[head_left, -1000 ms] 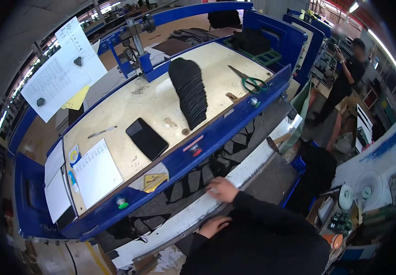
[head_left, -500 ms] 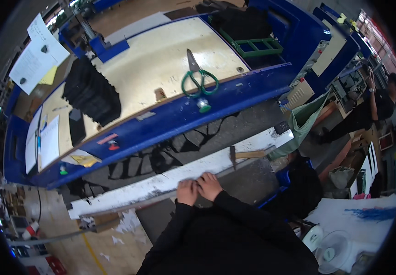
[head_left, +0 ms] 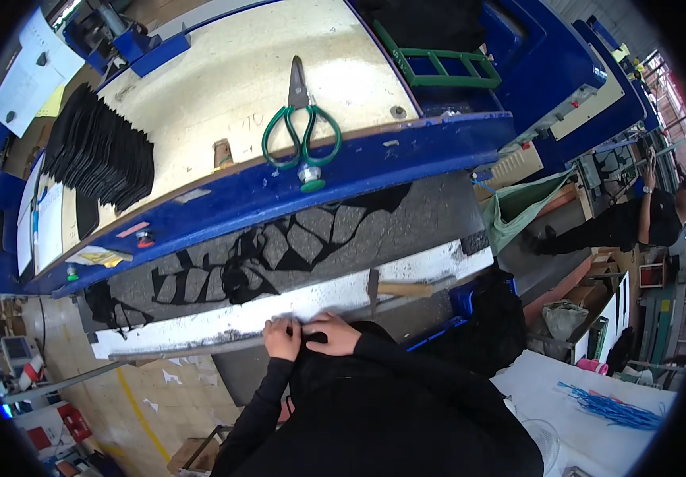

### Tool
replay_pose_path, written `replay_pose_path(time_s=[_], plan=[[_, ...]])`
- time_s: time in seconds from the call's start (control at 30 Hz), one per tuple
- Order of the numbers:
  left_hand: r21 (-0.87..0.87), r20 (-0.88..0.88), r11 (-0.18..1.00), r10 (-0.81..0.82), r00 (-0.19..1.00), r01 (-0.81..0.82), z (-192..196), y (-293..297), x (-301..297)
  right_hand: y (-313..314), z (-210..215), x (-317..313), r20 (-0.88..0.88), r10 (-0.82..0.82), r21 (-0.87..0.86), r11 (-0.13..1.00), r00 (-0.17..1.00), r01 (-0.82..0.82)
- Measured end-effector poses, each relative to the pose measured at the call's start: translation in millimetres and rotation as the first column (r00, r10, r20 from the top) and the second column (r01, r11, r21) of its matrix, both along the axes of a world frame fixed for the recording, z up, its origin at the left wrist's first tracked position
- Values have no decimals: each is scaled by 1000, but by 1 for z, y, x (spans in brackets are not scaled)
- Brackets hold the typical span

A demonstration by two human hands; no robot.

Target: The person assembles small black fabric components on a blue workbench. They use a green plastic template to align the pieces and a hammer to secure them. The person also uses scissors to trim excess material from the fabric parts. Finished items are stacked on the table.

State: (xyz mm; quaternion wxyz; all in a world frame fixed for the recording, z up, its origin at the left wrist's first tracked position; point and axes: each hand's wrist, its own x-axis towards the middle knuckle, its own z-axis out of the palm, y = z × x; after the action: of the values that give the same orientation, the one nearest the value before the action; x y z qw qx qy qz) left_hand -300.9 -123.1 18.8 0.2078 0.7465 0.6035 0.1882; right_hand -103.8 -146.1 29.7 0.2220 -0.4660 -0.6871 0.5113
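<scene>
One left hand (head_left: 282,339), fingers curled, at near edge of white ledge (head_left: 184,324); right hand (head_left: 335,335) just beside, fingers bent; cannot tell whether either grips anything. Hammer (head_left: 397,289) on ledge, right of and beyond fingers, nearer right hand; long axis left-right, dark head leftward, worn wooden handle.

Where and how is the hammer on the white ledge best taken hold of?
Best grip the hammer probably by its wooden handle, the right hand coming from above and the right: the handle is slim, uncovered and points right, with the dark head at its left end.
</scene>
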Motion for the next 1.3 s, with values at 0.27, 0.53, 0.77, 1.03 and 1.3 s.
replay_pose_path(time_s=[0.27, 0.53, 0.77, 1.03, 1.3], plan=[[75, 338, 989, -144, 930, 126, 35, 86, 75, 71, 52, 93, 38, -632, -92, 769, 774, 633], [95, 426, 995, -25, 904, -17, 2, 210, 137, 184, 34, 106, 580, -391, 252, 920, 714, 299], [166, 237, 984, 27, 971, -68, -7, 187, 138, 187, 45, 142, -119, -655, -519, 682, 746, 516], [94, -32, 996, 17, 999, -14, -7, 172, 198, 95, 22, 260, 485, -450, -67, 836, 750, 544], [25, -106, 995, 100, 989, -97, -18, 168, 195, 79, -4, 270, 489, -535, 33, 801, 689, 598]])
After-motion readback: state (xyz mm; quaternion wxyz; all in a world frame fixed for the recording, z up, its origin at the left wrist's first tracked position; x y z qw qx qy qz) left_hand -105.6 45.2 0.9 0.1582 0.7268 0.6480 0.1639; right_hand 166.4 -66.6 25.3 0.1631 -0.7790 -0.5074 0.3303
